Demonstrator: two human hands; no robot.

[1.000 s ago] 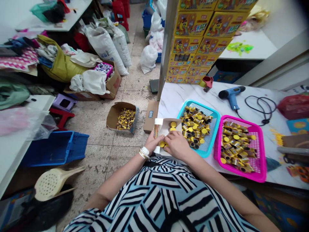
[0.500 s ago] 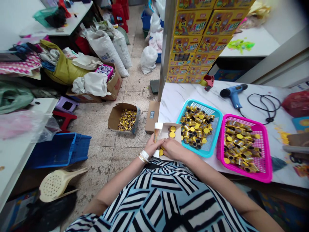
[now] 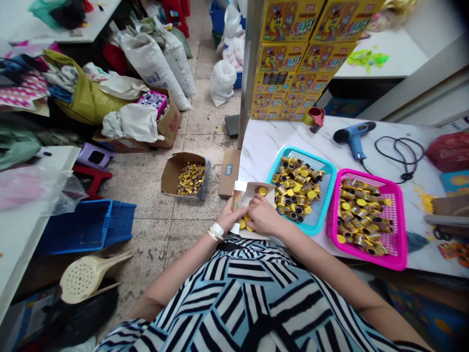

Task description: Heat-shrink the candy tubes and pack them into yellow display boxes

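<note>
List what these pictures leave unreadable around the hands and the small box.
Head view, all:
- Box: the hands cover its near half, so how many pieces it holds is hidden.
- Left hand and right hand: the fingers overlap, so whether either grips one cannot be told.
- Print on the stacked cartons: too small, and the top row is cut by the frame edge.
- Red bag: blurred, cut off at the right edge.

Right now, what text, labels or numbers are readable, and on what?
Nothing reads with certainty.
Stacked yellow cartons: large printed characters, blurred.
Flat cardboard box on the floor: blue label, too small.
White sack: blue print, illegible.
Small white box in the left hand: side print, unreadable.
</note>
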